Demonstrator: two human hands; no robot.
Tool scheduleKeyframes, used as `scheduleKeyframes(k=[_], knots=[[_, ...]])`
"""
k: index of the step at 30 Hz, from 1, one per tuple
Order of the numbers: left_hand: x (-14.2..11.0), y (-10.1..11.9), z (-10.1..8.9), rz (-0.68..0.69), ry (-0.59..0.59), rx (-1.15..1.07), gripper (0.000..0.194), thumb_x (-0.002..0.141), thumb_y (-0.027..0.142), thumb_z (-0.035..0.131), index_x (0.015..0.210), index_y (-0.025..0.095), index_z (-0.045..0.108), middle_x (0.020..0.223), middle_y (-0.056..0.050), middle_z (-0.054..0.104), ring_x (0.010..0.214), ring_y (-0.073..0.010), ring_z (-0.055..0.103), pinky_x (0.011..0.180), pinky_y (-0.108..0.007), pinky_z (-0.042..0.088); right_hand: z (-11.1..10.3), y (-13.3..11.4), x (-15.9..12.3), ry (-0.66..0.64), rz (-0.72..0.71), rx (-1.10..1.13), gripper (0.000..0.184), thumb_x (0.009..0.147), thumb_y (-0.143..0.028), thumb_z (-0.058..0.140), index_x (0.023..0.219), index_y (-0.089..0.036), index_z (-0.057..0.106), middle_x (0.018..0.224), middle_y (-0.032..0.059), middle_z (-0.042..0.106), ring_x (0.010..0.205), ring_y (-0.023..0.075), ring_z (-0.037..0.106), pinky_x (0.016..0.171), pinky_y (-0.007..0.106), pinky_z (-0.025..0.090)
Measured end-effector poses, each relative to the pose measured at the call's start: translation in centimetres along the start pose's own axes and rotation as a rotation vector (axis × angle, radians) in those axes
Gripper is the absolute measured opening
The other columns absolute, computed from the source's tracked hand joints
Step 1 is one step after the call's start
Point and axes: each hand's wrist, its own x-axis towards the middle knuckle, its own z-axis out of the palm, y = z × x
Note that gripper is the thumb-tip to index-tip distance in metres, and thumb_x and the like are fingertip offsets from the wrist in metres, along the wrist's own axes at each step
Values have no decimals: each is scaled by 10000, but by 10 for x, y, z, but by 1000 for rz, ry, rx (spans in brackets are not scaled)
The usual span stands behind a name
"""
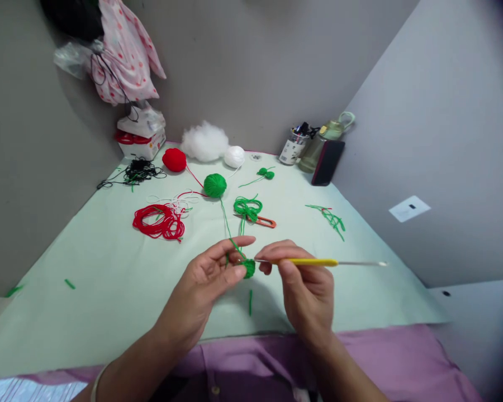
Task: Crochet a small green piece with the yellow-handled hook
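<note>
Between the thumb and fingers of my left hand [212, 276] is a small green crochet piece [249, 268]. Green yarn runs from it over my raised index finger up to a green yarn ball [215, 185]. My right hand [304, 282] grips a crochet hook [310, 262] by its yellow handle, pen-like. The hook's left tip meets the crochet piece; its other metal end points right. Whether the tip sits inside a stitch is too small to tell. A short green yarn scrap [250, 302] lies on the table just below the hands.
Beyond the hands lie a green yarn bundle [248, 209], an orange-handled thread snipper [266, 222] and a red cord coil [157, 221]. Farther back are a red ball [174, 159], white stuffing [204, 141], a white ball [234, 157], a pen holder [292, 148] and a phone [328, 162].
</note>
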Motion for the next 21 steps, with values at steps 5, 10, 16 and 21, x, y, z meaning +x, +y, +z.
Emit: scheduleKeyframes(k=[5,10,16,21], knots=[[-1,-7,5,63,71,69,415,794,326,959,1200,313,870,906,-3,683,854,-142,581,839,-251,481,2,1,-6,-57,-140,-240,278,1062,-143,623,1221,-291,797,1027,55,824,884,190,765,751,321,640],[5,-7,4,-105,39,-126,479,751,355,977,1204,240,873,845,-4,672,715,-99,511,710,-208,446,-4,4,-12,-146,-419,-542,387,1010,-108,676,1345,-276,772,1164,105,809,1027,243,782,828,350,657],[6,-5,-1,-83,44,-113,359,737,302,974,1086,259,902,837,-5,702,799,-123,585,792,-209,471,-2,1,-4,53,20,-31,231,1070,-188,624,1083,-291,831,926,28,786,754,159,697,673,300,588],[0,-12,-3,51,-7,151,286,889,355,880,1174,343,874,1003,-12,798,1039,-197,649,984,-288,470,2,4,-3,17,118,71,159,1043,-275,702,1025,-281,860,967,45,818,776,153,691,688,288,559]])
